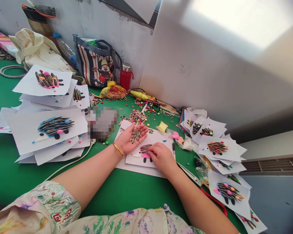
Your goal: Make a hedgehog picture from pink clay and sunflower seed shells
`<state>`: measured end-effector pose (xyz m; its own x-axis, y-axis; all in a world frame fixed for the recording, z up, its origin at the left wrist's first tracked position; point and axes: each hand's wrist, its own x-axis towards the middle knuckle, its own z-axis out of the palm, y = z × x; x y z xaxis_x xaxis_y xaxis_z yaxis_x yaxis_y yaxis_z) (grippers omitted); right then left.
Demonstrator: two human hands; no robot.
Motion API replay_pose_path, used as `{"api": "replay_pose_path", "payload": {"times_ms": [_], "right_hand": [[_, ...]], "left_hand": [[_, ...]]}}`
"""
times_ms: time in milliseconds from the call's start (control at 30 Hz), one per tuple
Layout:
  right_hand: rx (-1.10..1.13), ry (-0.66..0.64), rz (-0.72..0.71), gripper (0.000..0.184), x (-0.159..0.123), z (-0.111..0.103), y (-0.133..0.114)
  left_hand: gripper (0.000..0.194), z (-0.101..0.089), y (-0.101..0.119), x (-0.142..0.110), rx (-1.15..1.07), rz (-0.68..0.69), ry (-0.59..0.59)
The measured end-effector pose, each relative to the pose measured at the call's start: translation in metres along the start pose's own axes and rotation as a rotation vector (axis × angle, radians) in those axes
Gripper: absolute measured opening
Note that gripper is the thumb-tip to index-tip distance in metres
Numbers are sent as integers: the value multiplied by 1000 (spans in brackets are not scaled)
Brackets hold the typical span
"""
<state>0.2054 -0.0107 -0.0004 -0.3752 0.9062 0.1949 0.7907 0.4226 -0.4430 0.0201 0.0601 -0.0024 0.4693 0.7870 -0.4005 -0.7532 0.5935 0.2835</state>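
Observation:
My left hand [131,138] lies palm up with its fingers stretched out, carrying a small heap of striped sunflower seeds [135,136]. Just right of it, my right hand [162,158] is closed in a pinch on a sunflower seed, mostly hidden by the fingertips, at the back of a hedgehog picture. This hedgehog has a pink clay body [145,155], black feet and seeds set along its upper part. It is on a white paper card [134,160], which lies over a larger white sheet [122,164] on the green table.
Finished hedgehog cards are stacked at left [21,126] and right [205,139]. Red-handled scissors [192,174] and a black pen [174,150] lie beside my right arm. Behind are loose seeds [137,116], yellow clay [162,126], a red flask [125,77] and a striped bag [94,65].

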Motion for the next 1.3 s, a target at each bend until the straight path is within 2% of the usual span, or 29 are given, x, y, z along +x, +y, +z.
{"api": "replay_pose_path", "payload": {"times_ms": [267, 467, 633, 800, 967, 1300], "right_hand": [[-12, -3, -19, 12, 0, 1, 0], [65, 10, -17, 10, -1, -5, 2], [62, 96, 73, 18, 0, -15, 19], [-73, 108, 165, 23, 0, -12, 42], [-161, 184, 108, 31, -1, -3, 52], [-243, 183, 37, 34, -5, 1, 47]], "left_hand": [[37, 0, 0, 0, 3, 5, 1], [38, 2, 0, -2, 8, 1, 2], [37, 2, 0, -2, 7, -1, -1], [36, 5, 0, -4, 8, 8, 33], [36, 5, 0, -4, 12, 9, 35], [36, 5, 0, -6, 23, 14, 17]]}}
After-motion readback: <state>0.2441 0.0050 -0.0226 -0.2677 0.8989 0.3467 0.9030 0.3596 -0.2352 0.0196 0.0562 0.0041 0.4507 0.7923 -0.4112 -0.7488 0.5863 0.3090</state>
